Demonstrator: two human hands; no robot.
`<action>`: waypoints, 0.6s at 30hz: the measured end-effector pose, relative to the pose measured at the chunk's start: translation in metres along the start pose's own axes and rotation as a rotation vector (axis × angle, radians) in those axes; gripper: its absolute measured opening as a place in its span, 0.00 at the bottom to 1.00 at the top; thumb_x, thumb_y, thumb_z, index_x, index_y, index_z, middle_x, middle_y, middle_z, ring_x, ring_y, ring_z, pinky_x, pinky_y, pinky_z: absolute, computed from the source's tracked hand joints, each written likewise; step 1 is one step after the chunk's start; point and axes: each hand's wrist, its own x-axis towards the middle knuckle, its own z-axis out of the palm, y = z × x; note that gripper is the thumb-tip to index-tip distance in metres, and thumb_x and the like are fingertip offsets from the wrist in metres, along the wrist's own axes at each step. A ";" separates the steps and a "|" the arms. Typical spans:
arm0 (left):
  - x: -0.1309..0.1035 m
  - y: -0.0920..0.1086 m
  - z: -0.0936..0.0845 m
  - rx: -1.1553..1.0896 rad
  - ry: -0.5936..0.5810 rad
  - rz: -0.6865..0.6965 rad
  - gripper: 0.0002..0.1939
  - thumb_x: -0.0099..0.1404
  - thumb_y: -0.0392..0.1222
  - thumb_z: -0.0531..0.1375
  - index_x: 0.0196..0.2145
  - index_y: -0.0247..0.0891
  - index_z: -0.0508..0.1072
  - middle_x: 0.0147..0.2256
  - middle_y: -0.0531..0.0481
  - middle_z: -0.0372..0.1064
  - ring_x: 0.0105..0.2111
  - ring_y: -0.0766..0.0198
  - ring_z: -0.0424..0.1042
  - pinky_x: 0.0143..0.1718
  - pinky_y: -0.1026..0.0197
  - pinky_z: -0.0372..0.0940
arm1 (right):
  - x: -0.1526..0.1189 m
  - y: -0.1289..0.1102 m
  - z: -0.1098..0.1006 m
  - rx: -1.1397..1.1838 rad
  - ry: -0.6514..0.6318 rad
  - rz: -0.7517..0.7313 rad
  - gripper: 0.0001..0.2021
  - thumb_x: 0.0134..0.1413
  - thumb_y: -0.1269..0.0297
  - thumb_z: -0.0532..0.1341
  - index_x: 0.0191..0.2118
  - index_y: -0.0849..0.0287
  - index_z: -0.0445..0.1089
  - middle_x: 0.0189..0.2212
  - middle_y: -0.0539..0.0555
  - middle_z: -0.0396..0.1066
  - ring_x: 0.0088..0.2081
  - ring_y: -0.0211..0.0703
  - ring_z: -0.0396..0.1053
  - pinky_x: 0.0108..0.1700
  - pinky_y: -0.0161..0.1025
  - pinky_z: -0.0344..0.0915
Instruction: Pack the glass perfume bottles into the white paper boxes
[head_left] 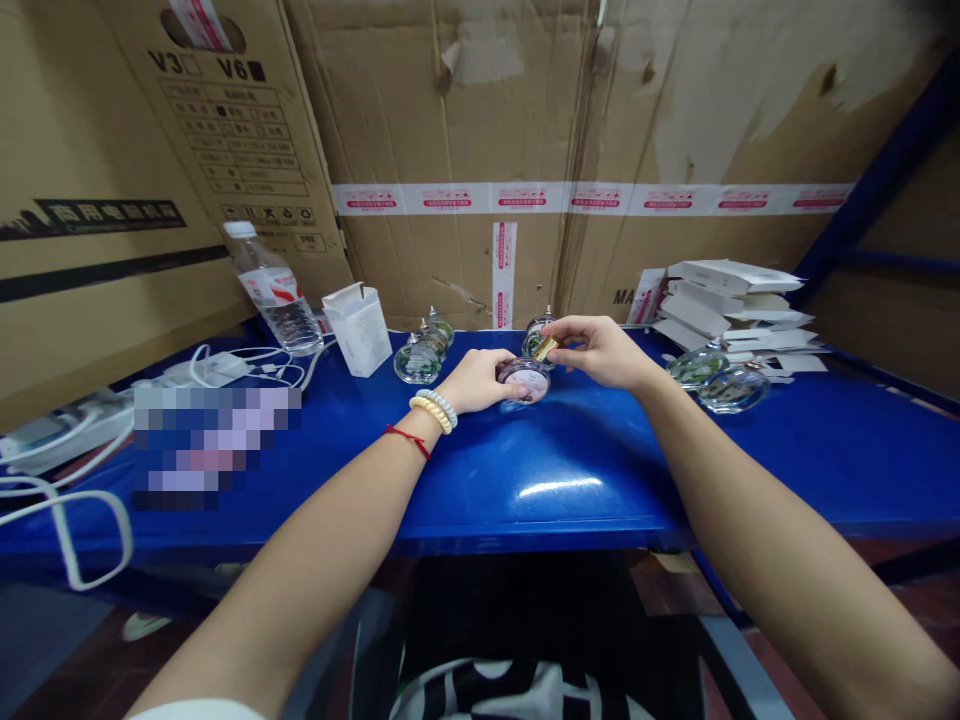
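Observation:
My left hand is closed around a round glass perfume bottle with a pale front, low over the blue table. In the fingertips of my right hand is a small gold cap, at the top of that bottle. Whether the cap touches the bottle's neck I cannot tell. Just behind, another round bottle stands partly hidden by my right hand and the cap. Left of my hands is a group of similar glass bottles with green on them and uncovered spray tops.
More round bottles lie to the right, before stacked white flat boxes. At the left are a white carton, a water bottle, white cables and a blurred-out item. Cardboard walls the back.

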 end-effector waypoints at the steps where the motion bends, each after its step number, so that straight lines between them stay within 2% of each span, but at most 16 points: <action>1: 0.000 -0.001 0.001 -0.018 0.003 -0.008 0.24 0.52 0.47 0.67 0.45 0.33 0.75 0.41 0.44 0.77 0.38 0.56 0.74 0.42 0.57 0.65 | 0.000 0.001 0.000 0.006 0.001 0.016 0.20 0.40 0.59 0.69 0.41 0.64 0.75 0.33 0.56 0.75 0.33 0.40 0.69 0.31 0.36 0.67; 7: 0.006 -0.009 0.005 -0.267 0.069 -0.037 0.18 0.53 0.43 0.65 0.41 0.31 0.73 0.37 0.44 0.75 0.36 0.58 0.73 0.40 0.56 0.67 | 0.001 0.003 -0.003 0.069 0.028 0.122 0.19 0.39 0.61 0.70 0.40 0.63 0.72 0.31 0.55 0.75 0.28 0.36 0.68 0.25 0.31 0.64; 10: 0.007 -0.011 0.005 -0.461 0.056 -0.065 0.17 0.53 0.42 0.66 0.39 0.32 0.72 0.37 0.44 0.74 0.36 0.59 0.73 0.39 0.56 0.68 | 0.001 0.004 -0.004 0.136 0.021 0.134 0.19 0.38 0.62 0.70 0.39 0.63 0.71 0.30 0.54 0.74 0.26 0.35 0.68 0.23 0.30 0.64; 15: 0.005 -0.006 0.007 -0.733 -0.011 -0.135 0.21 0.49 0.44 0.70 0.38 0.31 0.72 0.34 0.46 0.74 0.33 0.61 0.73 0.34 0.59 0.69 | 0.004 0.008 0.002 0.207 0.031 0.109 0.22 0.38 0.59 0.71 0.41 0.63 0.73 0.31 0.54 0.75 0.28 0.37 0.69 0.24 0.34 0.67; 18: 0.005 0.000 0.010 -0.875 0.032 -0.162 0.23 0.49 0.45 0.70 0.40 0.31 0.72 0.35 0.45 0.74 0.31 0.62 0.72 0.30 0.61 0.69 | 0.006 0.010 0.011 0.278 0.114 0.106 0.25 0.39 0.54 0.70 0.44 0.62 0.72 0.32 0.54 0.75 0.29 0.38 0.69 0.25 0.35 0.69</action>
